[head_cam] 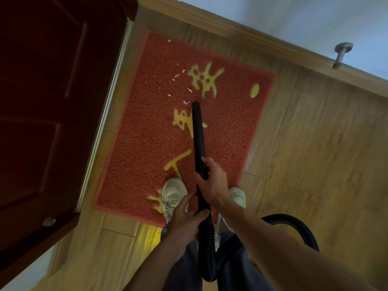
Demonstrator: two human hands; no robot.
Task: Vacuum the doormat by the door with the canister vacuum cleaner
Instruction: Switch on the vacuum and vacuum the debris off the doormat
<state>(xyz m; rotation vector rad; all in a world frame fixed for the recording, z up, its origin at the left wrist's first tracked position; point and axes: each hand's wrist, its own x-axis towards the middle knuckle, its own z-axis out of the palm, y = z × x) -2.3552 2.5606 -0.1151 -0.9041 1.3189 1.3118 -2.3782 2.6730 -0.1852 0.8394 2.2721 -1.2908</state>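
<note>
From the head camera, looking straight down, a red coil-textured doormat with yellow characters (147, 143) lies on the wood-look tiled floor (304, 154). It sits just beside the open dark red wooden door (42, 101) and close to the wooden skirting board (231, 28).

A long black plastic vacuum wand (198, 133) slants down across the middle of the mat. Its narrow tip sits near the mat's centre, just beside one of the small white paper scraps (177, 75), which are strewn over the half of the mat farther from the person (whether the tip touches the pile cannot be told).

The right hand (213, 181) is wrapped around the wand partway along, thumb on one side and fingers curled over the other. The left hand (184, 217) grips nearer the body, where the wand meets the ribbed black hose (206, 238). The hose drops between the person's legs and arcs away over the floor to the right.

Two white sneakers (173, 194) stand on the near edge of the mat, one on each side of the wand. A round metal door stop (341, 54) sticks out from the pale wall above the skirting board.
</note>
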